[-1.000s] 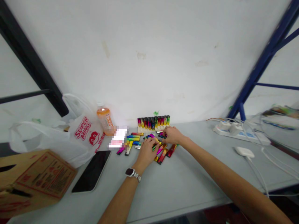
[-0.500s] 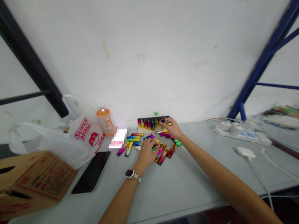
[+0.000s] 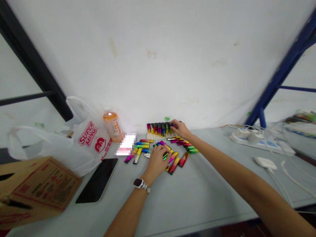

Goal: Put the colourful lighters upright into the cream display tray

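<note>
Cigarette lighters in shiny rainbow colours stand upright in rows in a pale tray (image 3: 149, 136) against the wall. My right hand (image 3: 181, 129) is at the tray's right end, thumb and fingertips closed around a lighter whose body is mostly hidden. Over the loose lighters on the table lies my left hand (image 3: 158, 159), palm down. Its fingers are bent and slightly apart, and a green lighter (image 3: 165, 156) shows beside them. Red-and-gold lighters (image 3: 174, 165) lie to its right, and a yellow-and-white lighter (image 3: 137, 156) to its left.
A blurred bright panel (image 3: 126, 144) stands left of the lighters, near an orange drink bottle (image 3: 112, 125). Further left are a black phone (image 3: 97, 181), a white plastic bag (image 3: 84, 148) and a cardboard box (image 3: 46, 187). A power strip (image 3: 261, 143), white charger (image 3: 265, 163) and cables lie right.
My right hand has moved slightly up at the tray, and its fingers have drawn closer together. My left hand stays on the pile. The view has shifted a little.
</note>
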{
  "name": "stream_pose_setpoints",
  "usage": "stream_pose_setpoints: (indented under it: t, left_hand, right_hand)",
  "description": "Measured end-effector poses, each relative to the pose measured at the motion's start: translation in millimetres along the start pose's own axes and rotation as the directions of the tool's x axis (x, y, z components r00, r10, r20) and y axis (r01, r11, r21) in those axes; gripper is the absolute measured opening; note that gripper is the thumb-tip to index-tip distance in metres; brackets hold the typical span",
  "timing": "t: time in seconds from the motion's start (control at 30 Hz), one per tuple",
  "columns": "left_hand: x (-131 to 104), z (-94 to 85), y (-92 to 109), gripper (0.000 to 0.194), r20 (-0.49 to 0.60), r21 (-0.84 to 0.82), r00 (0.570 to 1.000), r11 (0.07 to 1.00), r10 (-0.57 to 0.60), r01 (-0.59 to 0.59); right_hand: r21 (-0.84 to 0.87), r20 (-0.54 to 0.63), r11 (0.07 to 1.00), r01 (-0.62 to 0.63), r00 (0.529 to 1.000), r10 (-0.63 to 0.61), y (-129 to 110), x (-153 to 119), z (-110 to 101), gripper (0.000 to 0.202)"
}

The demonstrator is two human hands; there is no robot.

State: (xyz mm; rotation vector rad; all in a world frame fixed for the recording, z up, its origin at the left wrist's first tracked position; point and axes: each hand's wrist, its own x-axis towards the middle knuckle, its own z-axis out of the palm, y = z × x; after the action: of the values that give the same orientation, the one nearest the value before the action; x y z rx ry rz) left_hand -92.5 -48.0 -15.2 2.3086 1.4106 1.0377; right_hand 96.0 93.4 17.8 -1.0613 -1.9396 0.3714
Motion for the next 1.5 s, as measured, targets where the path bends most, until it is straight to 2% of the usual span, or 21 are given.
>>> stream_pose_setpoints:
  t: [0.17, 0.27, 0.37, 0.5, 0.6, 0.67, 0.77, 0.93, 1.07, 1.2, 1.3, 1.37, 1.43, 1.47, 1.5]
  left_hand:
    - [-0.3, 0.0, 0.9, 0.015, 0.015, 0.009, 1.0, 1.0, -0.02, 0.02]
    - [-0.6, -0.6, 0.5, 0.014, 0.02, 0.007, 1.0, 1.0, -0.023, 0.022]
    - [-0.5, -1.1, -0.2, 0.014, 0.021, 0.008, 1.0, 1.0, -0.015, 0.015]
    - [-0.1, -1.3, 0.0, 0.014, 0.021, 0.01, 1.0, 1.0, -0.01, 0.01]
    - [-0.2, -1.6, 0.7, 0.013, 0.015, 0.015, 1.0, 1.0, -0.016, 0.016]
    - [-0.5, -2.0, 1.1, 0.014, 0.011, 0.021, 1.0, 1.0, -0.008, 0.008]
    - [-0.6, -2.8, 1.8, 0.015, 0.018, 0.032, 1.0, 0.999, -0.004, 0.003]
    - [-0.2, -2.8, 2.6, 0.014, 0.036, 0.052, 0.999, 0.998, -0.019, 0.017]
    - [-0.2, -1.9, 1.2, 0.014, 0.026, 0.043, 0.999, 0.999, -0.018, 0.017]
    - [-0.1, -2.6, -0.1, 0.014, 0.027, 0.032, 1.0, 0.999, -0.007, 0.006]
    - [0.3, -3.6, 0.2, 0.015, 0.031, 0.034, 1.0, 0.999, 0.0, -0.001]
    - [0.6, -3.8, 0.4, 0.016, 0.035, 0.033, 0.999, 0.999, -0.002, 0.001]
    - [0.8, -3.2, 0.1, 0.016, 0.035, 0.029, 0.999, 1.0, -0.001, 0.0]
    - [1.0, -2.7, -0.3, 0.016, 0.035, 0.028, 0.999, 1.0, 0.001, -0.002]
    - [1.1, -2.0, -0.7, 0.016, 0.033, 0.028, 0.999, 1.0, 0.003, -0.004]
  right_hand:
    - [0.029, -0.003, 1.0, 0.01, 1.0, -0.01, 3.9, 0.7, 2.5, 0.02]
    - [-0.008, 0.029, 1.0, 0.028, 0.999, -0.028, 5.4, 1.2, 3.1, 0.023]
    - [-0.205, 0.043, 0.976, 0.074, 0.997, -0.066, 2.3, -2.5, 2.1, 0.029]
    - [-0.568, 0.056, 0.817, 0.098, 0.995, -0.08, -7.8, -13.8, 0.3, 0.04]
    - [-0.677, 0.084, 0.731, 0.086, 0.996, -0.04, -15.2, -23.2, -1.6, 0.049]
    - [-0.686, 0.105, 0.723, 0.077, 0.994, -0.006, -19.6, -30.0, -4.5, 0.054]
    - [-0.644, 0.155, 0.76, 0.09, 0.988, 0.014, -27.5, -43.0, -11.9, 0.059]
    - [-0.615, 0.363, 0.757, 0.221, 0.932, 0.023, -43.4, -61.4, -23.3, 0.037]
    - [-0.65, 0.391, 0.725, 0.227, 0.918, 0.064, -50.8, -58.7, -20.7, 0.04]
    - [-0.668, 0.432, 0.697, 0.26, 0.898, 0.08, -49.9, -47.6, -14.2, 0.029]
    - [-0.611, 0.441, 0.735, 0.293, 0.897, 0.009, -47.2, -42.9, -13.1, 0.024]
    - [-0.503, 0.356, 0.827, 0.251, 0.932, -0.066, -47.8, -44.1, -12.9, 0.021]
    - [-0.267, 0.186, 0.956, 0.123, 0.98, -0.074, -52.4, -48.8, -11.2, 0.024]
    - [-0.095, 0.098, 0.994, 0.046, 0.995, -0.037, -56.3, -52.4, -9.5, 0.027]
    - [0.093, 0.029, 0.996, -0.019, 0.999, 0.016, -61.2, -56.6, -7.2, 0.029]
